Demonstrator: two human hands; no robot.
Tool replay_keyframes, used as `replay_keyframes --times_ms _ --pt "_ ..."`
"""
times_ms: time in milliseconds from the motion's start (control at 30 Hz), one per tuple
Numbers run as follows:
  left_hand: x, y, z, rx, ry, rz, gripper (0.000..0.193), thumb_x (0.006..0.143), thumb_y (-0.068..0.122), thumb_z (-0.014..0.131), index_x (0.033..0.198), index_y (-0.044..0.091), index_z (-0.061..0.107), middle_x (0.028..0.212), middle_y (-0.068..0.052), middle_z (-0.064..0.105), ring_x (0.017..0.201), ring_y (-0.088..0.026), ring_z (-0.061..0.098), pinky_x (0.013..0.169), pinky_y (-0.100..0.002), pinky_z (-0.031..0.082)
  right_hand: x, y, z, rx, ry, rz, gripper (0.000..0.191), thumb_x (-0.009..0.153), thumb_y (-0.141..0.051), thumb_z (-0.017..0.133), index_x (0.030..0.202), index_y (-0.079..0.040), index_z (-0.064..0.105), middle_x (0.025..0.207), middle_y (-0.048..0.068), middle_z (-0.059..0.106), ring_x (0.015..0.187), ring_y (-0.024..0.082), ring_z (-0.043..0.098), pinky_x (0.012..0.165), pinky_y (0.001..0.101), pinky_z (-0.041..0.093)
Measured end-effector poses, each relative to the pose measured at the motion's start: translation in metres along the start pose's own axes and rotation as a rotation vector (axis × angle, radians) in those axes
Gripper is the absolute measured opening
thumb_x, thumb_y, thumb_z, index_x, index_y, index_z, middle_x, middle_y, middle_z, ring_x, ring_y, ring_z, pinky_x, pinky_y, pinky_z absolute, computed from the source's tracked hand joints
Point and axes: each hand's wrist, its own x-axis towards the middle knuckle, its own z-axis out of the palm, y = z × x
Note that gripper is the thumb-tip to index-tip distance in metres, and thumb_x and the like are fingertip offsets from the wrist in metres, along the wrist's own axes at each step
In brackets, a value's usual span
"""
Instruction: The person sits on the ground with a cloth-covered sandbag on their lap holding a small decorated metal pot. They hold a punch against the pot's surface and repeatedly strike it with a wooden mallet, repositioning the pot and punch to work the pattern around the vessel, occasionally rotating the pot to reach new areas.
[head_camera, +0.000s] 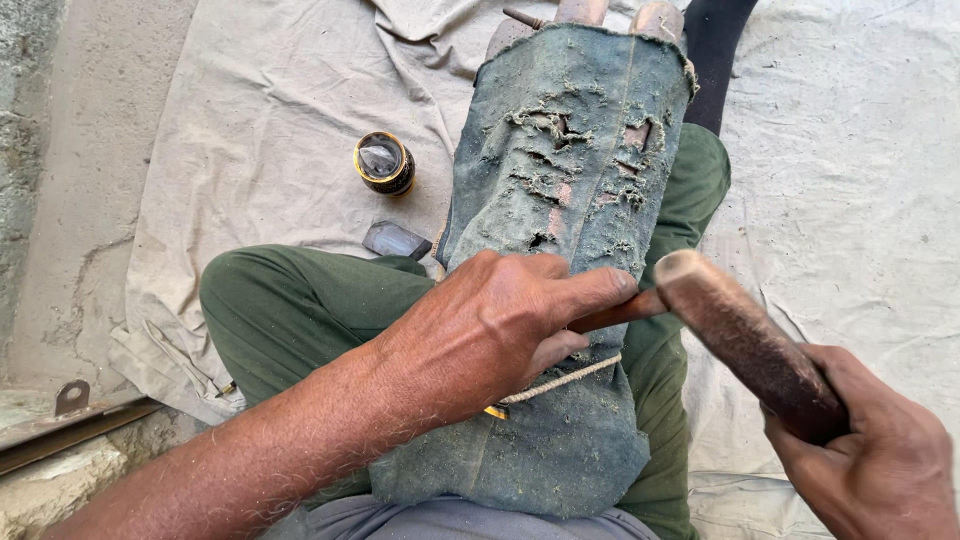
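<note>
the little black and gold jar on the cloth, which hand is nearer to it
Left. The left hand lies on the padded leg, just right of and below the jar. The right hand is far off at the lower right, gripping a wooden mallet.

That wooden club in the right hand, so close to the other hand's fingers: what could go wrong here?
The right hand holds the wooden club right beside the left hand, which pinches a thin reddish tool; a swing that misses could hit the fingertips. The denim pad over the thigh is already torn through in places, so a slipping tool might reach the leg. The small dark jar stands open nearby and could tip.
</note>
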Motion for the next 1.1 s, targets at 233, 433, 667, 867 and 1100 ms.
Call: replay_keyframes --times_ms 233,433,667,867,1100 --pt "-0.001 -0.001 -0.001 -0.013 -0.024 -0.020 0.051 0.084 0.015 0.080 0.131 0.020 0.062 0.076 -0.009 0.064 0.067 -0.031 0.069 0.056 -0.045 0.055 -0.001 -0.001 0.001 0.363 0.069 -0.070 0.037 0.082 -0.010 0.082 0.117 -0.006 0.069 0.088 0.010 0.070 0.081 0.017 0.071 0.075 0.0323 0.060" --pt "-0.001 -0.002 -0.001 -0.022 -0.016 0.016 0.054 0.084 0.014 0.080 0.134 0.021 0.061 0.077 -0.009 0.065 0.067 -0.031 0.069 0.058 -0.045 0.056 0.000 0.001 0.003 0.146 -0.016 -0.021 0.047 0.079 -0.007 0.086 0.122 -0.008 0.069 0.088 0.008 0.072 0.081 0.015 0.074 0.081 0.0313 0.060" --pt "-0.002 -0.004 0.001 -0.014 -0.030 -0.007 0.048 0.085 0.016 0.080 0.129 0.018 0.060 0.077 -0.009 0.065 0.066 -0.030 0.069 0.054 -0.045 0.055 -0.004 0.014 0.024 0.701 0.146 -0.178 0.036 0.079 -0.008 0.081 0.112 -0.006 0.067 0.094 0.005 0.071 0.089 0.011 0.071 0.084 0.0285 0.058" --pt "-0.003 -0.008 0.002 -0.057 0.015 0.058 0.048 0.086 0.014 0.078 0.130 0.019 0.060 0.078 -0.008 0.065 0.066 -0.029 0.070 0.054 -0.043 0.056 -0.004 0.012 0.021 0.448 0.143 -0.094 0.038 0.077 -0.002 0.085 0.112 -0.002 0.069 0.091 0.006 0.072 0.087 0.015 0.071 0.083 0.0316 0.058" --pt "-0.003 -0.011 0.003 -0.010 0.040 0.121 0.050 0.086 0.017 0.080 0.131 0.018 0.058 0.081 -0.010 0.065 0.071 -0.032 0.069 0.057 -0.046 0.054 -0.007 0.011 0.013 0.168 0.064 -0.059 0.048 0.075 0.000 0.088 0.120 -0.001 0.070 0.091 0.007 0.073 0.081 0.017 0.074 0.081 0.0329 0.060"
